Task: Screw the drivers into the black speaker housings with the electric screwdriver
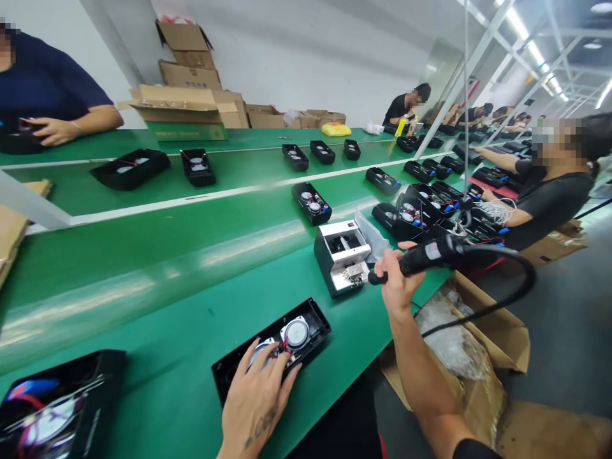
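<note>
My left hand [258,389] lies with spread fingers over a black speaker housing [318,322] on the green bench. A round silver speaker [295,333] shows beyond its fingertips; a second one is partly covered by the fingers. My right hand [399,280] is wrapped round a black electric screwdriver [430,254], its front end pointing left. Beside that end stands a black and white screw feeder [347,255]. Whether my left hand grips a small part is hidden.
Another open housing [62,408] sits at the lower left. More housings [312,203] are on the green belt [215,236] and stacked at the right. The screwdriver cable loops right above a cardboard box [497,325]. Co-workers sit at the right, back and upper left.
</note>
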The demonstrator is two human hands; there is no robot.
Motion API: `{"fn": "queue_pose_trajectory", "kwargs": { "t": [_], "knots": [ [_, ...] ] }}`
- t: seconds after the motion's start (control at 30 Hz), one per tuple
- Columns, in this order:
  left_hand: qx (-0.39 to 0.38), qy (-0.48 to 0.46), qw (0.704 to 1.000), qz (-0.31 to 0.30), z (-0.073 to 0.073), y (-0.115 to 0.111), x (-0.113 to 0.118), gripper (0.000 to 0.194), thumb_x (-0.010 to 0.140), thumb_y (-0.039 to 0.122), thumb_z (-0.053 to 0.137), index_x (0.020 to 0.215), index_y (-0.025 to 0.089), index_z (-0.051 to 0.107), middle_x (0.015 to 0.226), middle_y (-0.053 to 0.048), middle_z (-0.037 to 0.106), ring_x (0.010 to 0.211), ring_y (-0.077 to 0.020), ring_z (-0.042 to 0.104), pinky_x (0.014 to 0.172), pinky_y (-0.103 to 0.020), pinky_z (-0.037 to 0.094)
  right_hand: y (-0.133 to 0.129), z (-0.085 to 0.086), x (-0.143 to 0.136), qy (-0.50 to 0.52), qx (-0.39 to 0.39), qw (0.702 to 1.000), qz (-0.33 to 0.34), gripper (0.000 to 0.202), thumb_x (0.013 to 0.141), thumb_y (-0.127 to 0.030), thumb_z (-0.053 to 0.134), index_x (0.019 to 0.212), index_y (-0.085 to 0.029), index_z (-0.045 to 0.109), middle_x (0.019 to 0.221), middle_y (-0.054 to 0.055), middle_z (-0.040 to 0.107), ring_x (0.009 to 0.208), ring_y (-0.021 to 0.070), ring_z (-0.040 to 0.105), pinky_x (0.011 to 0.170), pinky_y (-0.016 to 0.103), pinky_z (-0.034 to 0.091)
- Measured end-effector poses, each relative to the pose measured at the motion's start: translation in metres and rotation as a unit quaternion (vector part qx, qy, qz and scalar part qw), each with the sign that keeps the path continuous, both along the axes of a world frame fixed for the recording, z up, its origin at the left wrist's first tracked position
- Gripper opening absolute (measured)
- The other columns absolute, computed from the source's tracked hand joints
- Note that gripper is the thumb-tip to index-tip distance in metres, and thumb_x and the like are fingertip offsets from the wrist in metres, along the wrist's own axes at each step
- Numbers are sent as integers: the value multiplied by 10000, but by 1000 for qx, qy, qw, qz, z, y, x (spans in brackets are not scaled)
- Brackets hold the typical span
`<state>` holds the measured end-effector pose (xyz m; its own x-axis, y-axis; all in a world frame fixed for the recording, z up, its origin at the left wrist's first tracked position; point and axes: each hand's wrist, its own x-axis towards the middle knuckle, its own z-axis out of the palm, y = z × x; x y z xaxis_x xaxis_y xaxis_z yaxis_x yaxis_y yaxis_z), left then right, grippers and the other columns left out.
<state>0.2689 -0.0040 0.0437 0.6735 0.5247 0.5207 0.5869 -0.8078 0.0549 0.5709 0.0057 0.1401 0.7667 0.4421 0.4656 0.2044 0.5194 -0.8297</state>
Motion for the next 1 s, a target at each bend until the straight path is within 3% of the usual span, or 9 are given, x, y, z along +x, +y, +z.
{"fn": "queue_pose_trajectory", "kwargs": {
  "t": [0.13, 0.33, 0.57, 0.67, 0.77, 0.87, 1.0],
  "knots": [
    [12, -9, 1000, -10, -2, 3, 0, 216, 1095, 320, 541, 1033, 198, 708, 919, -44, 807, 1032, -266, 765, 1166, -510, 449, 19, -6, 13, -54, -55, 997, 9, 383, 915, -431, 792, 1131, -235, 543, 529, -140, 560, 411, 117, 523, 535, 285, 486],
    [31, -12, 999, -13, 0, 5, -1, 212, 1094, 324, 543, 1054, 193, 705, 947, -50, 808, 1005, -258, 763, 1152, -503, 455, 35, -21, 12, -46, -87, 995, 28, 349, 868, -423, 810, 1004, -233, 550, 501, -121, 559, 400, 115, 498, 494, 280, 461],
    [27, -16, 999, -4, 0, 2, 1, 212, 1094, 325, 541, 1037, 210, 710, 936, -44, 808, 1014, -261, 760, 1151, -506, 462, 20, -40, 10, -50, -182, 976, 112, 349, 806, -417, 881, 948, -228, 624, 544, -92, 559, 431, 124, 502, 449, 282, 451],
    [24, -17, 1000, 0, 2, 1, 2, 213, 1101, 318, 535, 1028, 209, 702, 924, -41, 805, 1015, -252, 761, 1160, -494, 455, 4, -33, 2, -32, -152, 979, 132, 347, 877, -416, 828, 1076, -219, 623, 536, -112, 550, 407, 117, 493, 453, 276, 455],
    [23, -15, 1000, -1, 4, 1, 3, 206, 1097, 311, 546, 1013, 202, 699, 910, -45, 800, 1009, -254, 761, 1145, -495, 463, -2, -20, 1, -22, -96, 990, 98, 380, 914, -377, 788, 1194, -238, 573, 546, -142, 536, 407, 115, 516, 479, 268, 467],
    [25, -14, 1000, -2, 4, 2, 2, 209, 1096, 307, 539, 1006, 208, 700, 914, -49, 801, 1007, -256, 758, 1132, -495, 469, 5, -13, 7, -23, -53, 997, 53, 386, 926, -353, 769, 1215, -251, 535, 557, -151, 540, 409, 111, 525, 504, 268, 480],
    [24, -17, 1000, -2, 4, 2, 2, 211, 1099, 302, 527, 1020, 212, 701, 932, -50, 806, 1008, -254, 757, 1132, -492, 470, 20, -19, 14, -35, -44, 998, 24, 371, 918, -371, 771, 1160, -248, 518, 545, -142, 564, 409, 118, 527, 520, 281, 493]
  ]
}}
